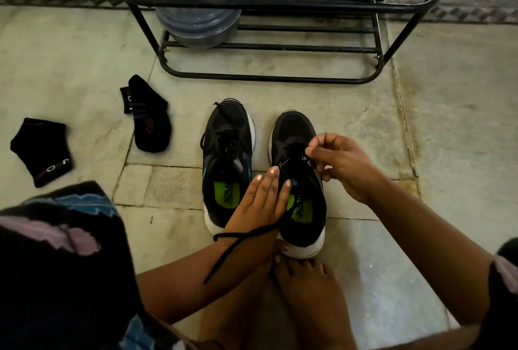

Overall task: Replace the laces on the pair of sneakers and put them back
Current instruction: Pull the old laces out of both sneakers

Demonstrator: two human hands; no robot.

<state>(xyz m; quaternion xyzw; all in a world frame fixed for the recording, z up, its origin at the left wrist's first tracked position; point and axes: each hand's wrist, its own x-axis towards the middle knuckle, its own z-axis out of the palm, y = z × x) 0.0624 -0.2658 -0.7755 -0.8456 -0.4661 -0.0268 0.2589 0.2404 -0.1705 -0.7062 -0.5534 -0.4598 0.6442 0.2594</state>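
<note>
Two black mesh sneakers with white soles sit side by side on the stone floor [364,125]: left sneaker [228,136], right sneaker [301,209]. Left hand [262,204] rests flat, fingers straight, against the right sneaker's collar. Right hand [340,167] pinches its black lace [238,240]; loose end trails over the left wrist.

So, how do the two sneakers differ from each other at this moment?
The right sneaker is being handled: the left hand rests flat on its side and the right hand pinches its lace. The left sneaker stands untouched. One lace end of the right sneaker trails loose across the left forearm; the left sneaker's lace stays on the shoe. Both are black with white soles and green insoles, toes toward the rack.
</note>
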